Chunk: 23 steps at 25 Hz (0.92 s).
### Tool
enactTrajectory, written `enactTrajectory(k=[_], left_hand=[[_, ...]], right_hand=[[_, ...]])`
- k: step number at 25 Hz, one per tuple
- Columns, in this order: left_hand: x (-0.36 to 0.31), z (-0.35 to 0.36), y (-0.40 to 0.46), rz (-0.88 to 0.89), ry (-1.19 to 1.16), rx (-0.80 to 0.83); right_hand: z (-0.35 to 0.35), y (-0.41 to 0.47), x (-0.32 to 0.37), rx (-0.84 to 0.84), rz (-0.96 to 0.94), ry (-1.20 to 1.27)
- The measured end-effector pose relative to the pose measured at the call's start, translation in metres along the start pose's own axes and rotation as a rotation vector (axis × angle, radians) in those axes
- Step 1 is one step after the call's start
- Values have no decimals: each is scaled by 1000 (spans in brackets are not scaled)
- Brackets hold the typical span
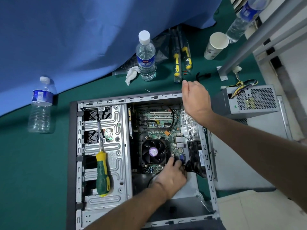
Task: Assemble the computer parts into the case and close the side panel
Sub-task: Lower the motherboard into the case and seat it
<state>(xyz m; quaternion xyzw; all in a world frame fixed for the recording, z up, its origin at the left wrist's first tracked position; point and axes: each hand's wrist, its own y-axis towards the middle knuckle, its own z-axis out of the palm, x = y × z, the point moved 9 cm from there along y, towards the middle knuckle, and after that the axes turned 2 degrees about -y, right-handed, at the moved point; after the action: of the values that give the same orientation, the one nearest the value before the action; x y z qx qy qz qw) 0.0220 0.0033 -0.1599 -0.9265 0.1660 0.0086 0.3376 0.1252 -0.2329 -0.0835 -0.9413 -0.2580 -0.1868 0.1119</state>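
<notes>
Green mat [49,163] around open case [103,205], left hand [172,178] inside.

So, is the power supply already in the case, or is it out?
Out. The power supply sits on the surface right of the case, its cables loose on top.

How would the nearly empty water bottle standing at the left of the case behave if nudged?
The bottle looks almost empty and tall on a narrow base, so it would probably tip easily. Its thin clear ribbed plastic likely dents under the fingers. Once down, its round body would probably roll on the green mat.
</notes>
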Motion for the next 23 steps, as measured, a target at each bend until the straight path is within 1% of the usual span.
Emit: enactTrajectory(k=[2, 5, 7, 9, 10, 11, 12, 14, 15, 16, 17, 18, 20, 21, 23], left_hand=[[6, -5, -5, -7, -6, -33], [19, -18, -15, -63, 1, -110], [14, -13, -21, -19, 81, -48], [8, 1, -28, 65, 181, 79], [9, 4, -32, 83, 170, 114], [13, 1, -35, 86, 102, 93], [20, -7, -38, 67, -16, 9], [48, -33, -48, -40, -273, -227], [67, -41, -52, -116, -322, -308], [85, -44, -53, -192, -317, -326], [100, -42, -52, -250, -299, -284], [110, -38, -49, -284, -281, -205], [117, -26, -40, -317, -237, -60], [116, -20, -37, -328, -216, -24], [113, -14, -34, -364, -168, -37]], right_hand=[[0, 0, 0, -2, 1, -3], [0, 0, -1, 2, 3, -7], [1, 1, -1, 5, 2, -15], [0, 0, -1, 8, 3, -12], [0, 0, 0, 6, 5, -11], [0, 0, 0, 4, 5, -13], [0, 0, 0, 2, 4, -14], [1, 1, -2, 4, 5, -8], [1, 0, -2, 4, 7, -4], [0, 0, -1, 4, 8, -1], [0, 0, -1, 2, 7, 0], [0, 0, -1, -1, 7, -1], [0, 0, -1, -3, 7, -3], [0, 0, 0, -5, 6, -1], [0, 1, -2, -7, 7, -2]])
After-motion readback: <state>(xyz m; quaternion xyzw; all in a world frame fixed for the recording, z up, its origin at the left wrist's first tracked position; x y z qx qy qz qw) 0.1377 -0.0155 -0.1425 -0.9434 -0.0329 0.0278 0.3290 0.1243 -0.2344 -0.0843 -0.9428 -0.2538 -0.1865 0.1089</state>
